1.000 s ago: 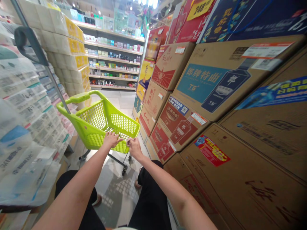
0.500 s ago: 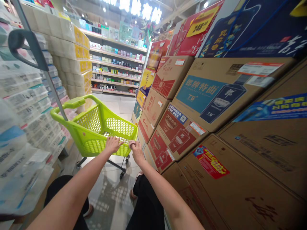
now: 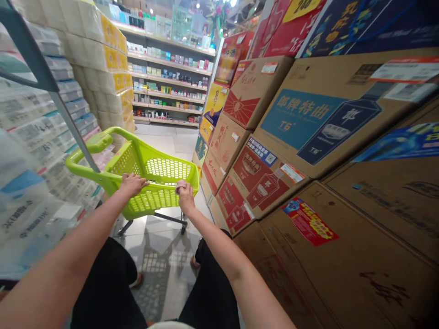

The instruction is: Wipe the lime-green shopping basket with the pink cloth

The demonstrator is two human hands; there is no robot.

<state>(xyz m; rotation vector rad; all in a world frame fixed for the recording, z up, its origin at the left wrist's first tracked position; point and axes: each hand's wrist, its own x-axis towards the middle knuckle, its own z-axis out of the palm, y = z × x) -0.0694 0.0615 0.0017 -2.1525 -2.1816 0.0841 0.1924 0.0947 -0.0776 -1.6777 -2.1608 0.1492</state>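
A lime-green plastic shopping cart (image 3: 151, 201) with perforated walls stands side-on in front of me, its basket holding no goods that I can see. My left hand (image 3: 133, 184) lies over the near rim toward the handle end, fingers curled across the edge. Close to the right-hand end of that rim, my right hand (image 3: 185, 196) is closed on the edge. A small pinkish round thing (image 3: 180, 186) shows at its fingers; its kind is too small to make out. A grey pole with a looped top (image 3: 44, 73) rises from the handle end.
Stacked liquor cartons (image 3: 302, 119) form a wall close on my right. Packs of tissue paper (image 3: 78, 68) are piled on the left. Shelves with small boxed goods (image 3: 168, 82) stand at the back, beyond pale floor tiles (image 3: 164, 137).
The cart has turned somewhat, its handle end coming nearer on the left. My left hand has slid left along the rim toward the handle; my right hand stays near the other end.
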